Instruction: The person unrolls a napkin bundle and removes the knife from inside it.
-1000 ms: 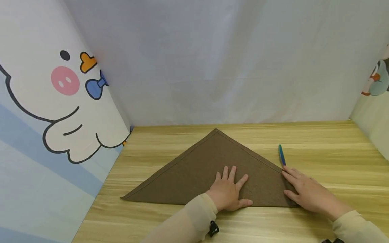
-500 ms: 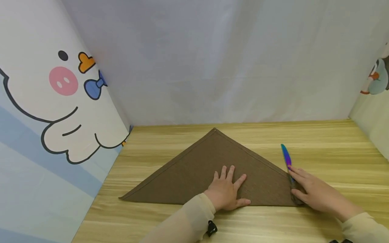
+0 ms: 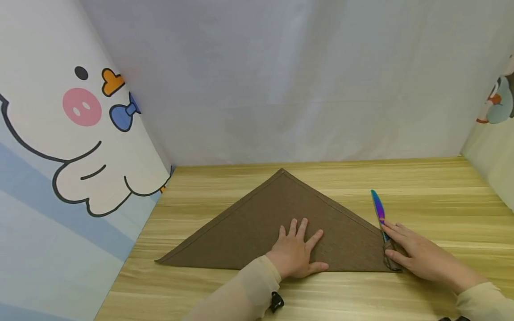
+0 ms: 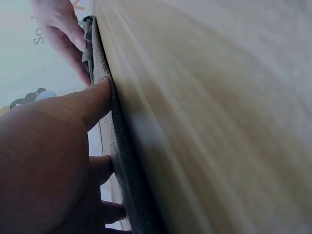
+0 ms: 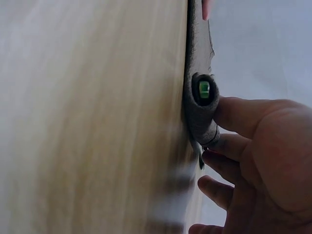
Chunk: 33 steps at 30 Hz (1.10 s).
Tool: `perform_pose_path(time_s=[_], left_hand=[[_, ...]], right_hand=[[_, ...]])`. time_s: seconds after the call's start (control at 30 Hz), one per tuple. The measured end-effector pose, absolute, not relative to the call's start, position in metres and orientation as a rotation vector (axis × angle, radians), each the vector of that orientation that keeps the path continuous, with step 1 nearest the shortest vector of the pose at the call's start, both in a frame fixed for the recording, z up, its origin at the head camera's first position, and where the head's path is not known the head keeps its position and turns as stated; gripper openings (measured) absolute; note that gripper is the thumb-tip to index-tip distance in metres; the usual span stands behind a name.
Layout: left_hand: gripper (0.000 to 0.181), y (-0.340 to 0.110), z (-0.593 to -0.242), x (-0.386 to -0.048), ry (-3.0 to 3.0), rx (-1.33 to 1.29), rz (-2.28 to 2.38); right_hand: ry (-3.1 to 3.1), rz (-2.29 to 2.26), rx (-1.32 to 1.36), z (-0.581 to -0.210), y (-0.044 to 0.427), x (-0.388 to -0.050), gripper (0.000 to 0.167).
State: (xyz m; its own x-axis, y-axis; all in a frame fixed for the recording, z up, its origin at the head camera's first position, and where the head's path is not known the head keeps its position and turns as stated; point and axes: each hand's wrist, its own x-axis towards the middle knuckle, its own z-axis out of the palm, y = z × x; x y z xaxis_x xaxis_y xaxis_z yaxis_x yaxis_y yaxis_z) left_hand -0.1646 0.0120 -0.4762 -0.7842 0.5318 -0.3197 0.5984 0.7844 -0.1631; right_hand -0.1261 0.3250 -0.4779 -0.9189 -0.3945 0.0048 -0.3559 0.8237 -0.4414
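A brown cloth napkin (image 3: 249, 232) lies folded in a triangle, its peak pointing away from me. My left hand (image 3: 295, 254) rests on it with fingers spread, the thumb near the front edge. At the right corner the cloth is wrapped around a table knife (image 3: 378, 205). The blade, shiny purple and blue, sticks out beyond the cloth; the handle is covered. My right hand (image 3: 417, 254) lies over this rolled corner, thumb and fingertips touching it. In the right wrist view, the open end of the cloth roll (image 5: 201, 109) shows a green glint inside.
The wood-grain table (image 3: 449, 200) extends around the napkin. A pale curtain (image 3: 281, 89) stands along the back. A panel with a cartoon duck (image 3: 80, 133) borders the left side, and another printed panel (image 3: 498, 147) borders the right.
My right hand and the wrapped corner have shifted slightly right. More of the blade's flat side shows, and the knife has turned a little. The left hand keeps its place on the cloth.
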Motion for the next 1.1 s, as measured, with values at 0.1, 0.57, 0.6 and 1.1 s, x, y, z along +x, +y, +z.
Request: perform_pose_path(time_s=[0.1, 0.57, 0.6, 1.1], left_hand=[[0.084, 0.012, -0.477, -0.165, 2.724, 0.886, -0.374], [0.084, 0.013, -0.477, -0.164, 2.723, 0.889, -0.378], [0.084, 0.013, -0.477, -0.164, 2.722, 0.884, -0.379], [0.084, 0.012, -0.474, -0.164, 2.726, 0.896, -0.383]], right_hand=[[2.908, -0.681, -0.600, -0.478, 0.325, -0.126, 0.067], [3.021, -0.574, -0.699, -0.477, 0.315, -0.127, 0.068], [3.024, -0.552, -0.705, -0.477, 0.313, -0.127, 0.069], [2.993, -0.443, -0.633, -0.476, 0.300, -0.123, 0.063]])
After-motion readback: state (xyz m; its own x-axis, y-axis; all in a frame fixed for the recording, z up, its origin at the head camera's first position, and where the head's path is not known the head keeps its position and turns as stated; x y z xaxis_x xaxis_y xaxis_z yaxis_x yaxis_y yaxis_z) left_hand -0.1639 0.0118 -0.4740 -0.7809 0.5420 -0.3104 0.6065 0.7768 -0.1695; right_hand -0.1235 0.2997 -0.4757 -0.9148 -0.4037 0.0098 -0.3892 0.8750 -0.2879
